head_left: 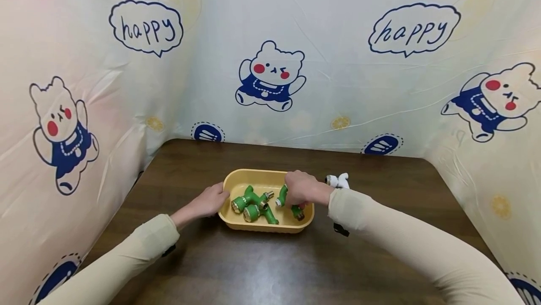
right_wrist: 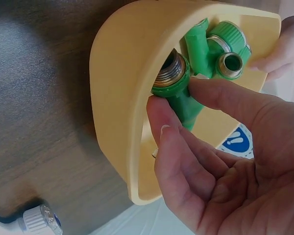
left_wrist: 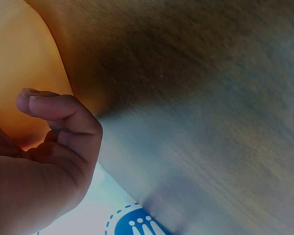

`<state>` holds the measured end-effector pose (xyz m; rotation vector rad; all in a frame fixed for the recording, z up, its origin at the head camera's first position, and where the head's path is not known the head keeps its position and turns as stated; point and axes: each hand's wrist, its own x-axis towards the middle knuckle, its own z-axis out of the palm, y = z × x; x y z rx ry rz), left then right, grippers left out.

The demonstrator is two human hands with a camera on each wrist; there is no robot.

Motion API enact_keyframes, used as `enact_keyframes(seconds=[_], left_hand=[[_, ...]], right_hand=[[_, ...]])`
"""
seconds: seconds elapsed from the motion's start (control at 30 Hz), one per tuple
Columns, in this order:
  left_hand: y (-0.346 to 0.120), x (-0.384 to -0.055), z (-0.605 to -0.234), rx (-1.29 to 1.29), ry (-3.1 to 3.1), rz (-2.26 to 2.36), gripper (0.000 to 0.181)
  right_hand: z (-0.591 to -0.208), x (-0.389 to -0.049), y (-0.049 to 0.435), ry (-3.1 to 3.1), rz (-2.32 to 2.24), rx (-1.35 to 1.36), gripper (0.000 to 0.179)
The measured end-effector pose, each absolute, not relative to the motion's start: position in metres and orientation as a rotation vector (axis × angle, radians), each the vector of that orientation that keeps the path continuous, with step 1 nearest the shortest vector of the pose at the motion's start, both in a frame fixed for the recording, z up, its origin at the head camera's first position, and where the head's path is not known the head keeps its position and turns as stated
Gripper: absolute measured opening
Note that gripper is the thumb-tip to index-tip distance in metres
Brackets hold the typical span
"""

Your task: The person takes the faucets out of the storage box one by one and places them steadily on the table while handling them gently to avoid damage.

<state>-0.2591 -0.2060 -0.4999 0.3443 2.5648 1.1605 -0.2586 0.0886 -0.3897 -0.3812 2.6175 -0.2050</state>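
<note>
Two hands work at a shallow yellow plastic tray (head_left: pixel 236 180) with rounded corners, set on a dark wood-grain table (head_left: pixel 262 267). Right hand (head_left: pixel 301 188) reaches inside the tray; in the right wrist view its thumb and fingers (right_wrist: pixel 172 142) pinch a green plastic pipe fitting (right_wrist: pixel 179 93) with a threaded metal collar at its end, held just within the tray's smooth wall. Left hand (head_left: pixel 209 201) sits at the tray's outer left edge, fingers curled against the rim; whether they actually clasp it cannot be told from the left wrist view, where only bent fingers beside the yellow wall show. More green fittings (head_left: pixel 251 204), stubby and tee-shaped with brass-coloured ends, lie in the tray between the two hands. Beyond the right hand, on the table, lies a small white piece with a ribbed metal end (head_left: pixel 338 181). Glossy cartoon-bear sheeting (head_left: pixel 270 75) stands behind.
</note>
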Motion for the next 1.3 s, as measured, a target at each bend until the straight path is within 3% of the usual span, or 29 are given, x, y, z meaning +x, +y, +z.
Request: enact_keyframes(seconds=[0.23,0.47,0.6,0.83,1.07,1.3], left_hand=[[-0.205,-0.263,-0.498,0.285,2.547,1.156,0.049],[-0.21,-0.273,-0.518,0.319,2.547,1.162,0.05],[-0.205,-0.265,-0.507,0.313,2.566,1.147,0.044],[-0.212,-0.274,-0.525,0.344,2.572,1.161,0.047],[-0.202,-0.254,-0.489,0.301,2.539,1.172,0.048],[-0.214,-0.28,-0.536,0.279,2.554,1.146,0.043]], right_hand=[[-0.385,-0.26,0.091,2.623,-0.214,-0.409,0.021],[-0.382,-0.26,0.094,2.619,-0.219,-0.395,0.019],[-0.381,-0.259,0.096,2.629,-0.223,-0.416,0.018],[-0.379,-0.259,0.098,2.638,-0.241,-0.421,0.019],[-0.373,-0.256,0.1,2.638,-0.231,-0.42,0.02],[-0.374,-0.259,0.104,2.637,-0.234,-0.407,0.019]])
